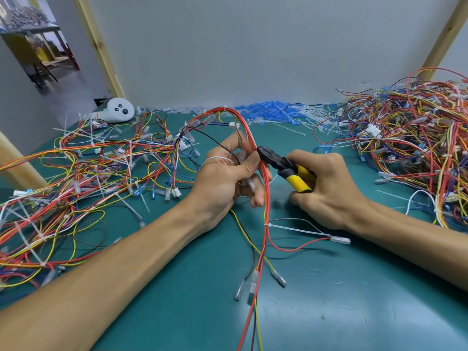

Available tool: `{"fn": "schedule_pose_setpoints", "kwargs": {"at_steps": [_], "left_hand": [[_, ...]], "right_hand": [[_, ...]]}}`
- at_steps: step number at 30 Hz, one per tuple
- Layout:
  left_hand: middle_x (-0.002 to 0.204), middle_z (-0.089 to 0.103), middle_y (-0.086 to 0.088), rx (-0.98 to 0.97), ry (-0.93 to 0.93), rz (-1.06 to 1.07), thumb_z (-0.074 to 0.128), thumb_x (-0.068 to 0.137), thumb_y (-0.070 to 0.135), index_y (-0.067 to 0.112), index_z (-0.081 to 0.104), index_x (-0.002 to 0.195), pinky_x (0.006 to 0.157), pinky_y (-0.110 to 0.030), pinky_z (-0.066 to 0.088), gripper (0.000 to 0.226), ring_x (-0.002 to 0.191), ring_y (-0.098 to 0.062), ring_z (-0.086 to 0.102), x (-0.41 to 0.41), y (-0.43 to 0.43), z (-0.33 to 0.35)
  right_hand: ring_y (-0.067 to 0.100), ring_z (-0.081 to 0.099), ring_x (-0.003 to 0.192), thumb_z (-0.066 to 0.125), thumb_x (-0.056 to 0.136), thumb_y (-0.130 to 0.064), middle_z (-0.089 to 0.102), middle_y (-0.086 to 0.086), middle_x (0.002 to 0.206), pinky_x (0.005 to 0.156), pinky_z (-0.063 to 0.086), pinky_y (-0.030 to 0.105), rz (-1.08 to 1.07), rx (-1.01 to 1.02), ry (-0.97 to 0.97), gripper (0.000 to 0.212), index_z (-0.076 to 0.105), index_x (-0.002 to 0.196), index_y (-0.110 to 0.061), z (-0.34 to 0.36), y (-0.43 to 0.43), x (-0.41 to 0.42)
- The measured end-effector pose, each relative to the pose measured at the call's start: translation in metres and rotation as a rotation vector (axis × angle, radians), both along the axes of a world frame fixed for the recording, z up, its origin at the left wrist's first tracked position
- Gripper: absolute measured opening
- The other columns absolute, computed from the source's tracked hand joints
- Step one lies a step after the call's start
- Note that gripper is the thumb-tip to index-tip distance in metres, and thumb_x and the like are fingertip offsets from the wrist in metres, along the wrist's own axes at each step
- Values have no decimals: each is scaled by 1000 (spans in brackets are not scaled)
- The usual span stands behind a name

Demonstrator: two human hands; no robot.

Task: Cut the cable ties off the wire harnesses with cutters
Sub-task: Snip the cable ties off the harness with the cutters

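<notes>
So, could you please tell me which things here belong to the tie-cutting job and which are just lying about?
In the job:
cutters, being gripped
held harness
cable tie on that harness
left harness heap and right harness heap

Lying about:
white device with buttons
blue sleeves by the wall
loose ties beside them
</notes>
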State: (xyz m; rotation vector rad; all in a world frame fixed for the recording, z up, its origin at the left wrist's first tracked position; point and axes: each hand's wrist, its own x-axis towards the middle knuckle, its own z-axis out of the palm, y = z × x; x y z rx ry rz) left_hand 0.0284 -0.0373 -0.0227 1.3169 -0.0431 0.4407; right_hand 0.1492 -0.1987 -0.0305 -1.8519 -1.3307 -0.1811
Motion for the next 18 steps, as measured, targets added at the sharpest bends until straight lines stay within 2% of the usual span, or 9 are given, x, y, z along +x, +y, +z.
{"fn": "schedule_pose_setpoints", "kwargs": {"at_steps": [5, 9, 11, 13, 15, 18], "left_hand": [[75, 63, -19, 5, 4, 2, 53, 99, 5, 10, 47, 91, 42, -26, 45, 13, 36, -26, 57, 1, 1, -1], [77, 61, -21, 14, 2, -5, 52, 101, 3, 9, 47, 90, 41, -26, 45, 13, 36, -26, 56, 1, 2, -1], [75, 63, -18, 12, 2, -11, 55, 98, 6, 9, 46, 90, 40, -25, 44, 13, 36, -25, 55, 2, 2, 0], [73, 63, -16, 2, 6, -12, 58, 94, 10, 10, 46, 90, 40, -22, 42, 13, 34, -24, 54, 2, 2, 1], [73, 63, -15, -12, 17, -13, 58, 95, 10, 10, 45, 92, 38, -20, 40, 13, 33, -23, 53, 3, 3, 1], [72, 64, -12, -48, 39, -29, 55, 99, 9, 10, 47, 93, 37, -20, 40, 10, 32, -21, 52, 2, 6, 3]], "right_hand": [[14, 17, 61, 64, 74, -13, 22, -6, 63, 50, 13, 24, 31, -11, 43, 12, 53, 77, -17, 0, 0, 0], [14, 19, 61, 63, 72, -13, 25, -4, 62, 50, 15, 25, 22, -15, 75, 9, 57, 78, -13, 1, -1, -1], [15, 21, 60, 65, 66, -14, 31, 7, 61, 50, 18, 29, -1, -17, 97, 14, 59, 78, -10, 3, -1, -1], [23, 29, 59, 66, 57, -13, 42, 19, 65, 51, 24, 34, -34, 4, 164, 22, 61, 79, -11, 6, -1, 1], [28, 33, 58, 66, 54, -10, 45, 20, 66, 51, 31, 41, -58, 39, 226, 27, 64, 81, -14, 8, -2, 2], [33, 37, 62, 64, 55, -13, 48, 12, 65, 55, 36, 45, -135, 44, 138, 31, 63, 86, -12, 9, -2, 1]]}}
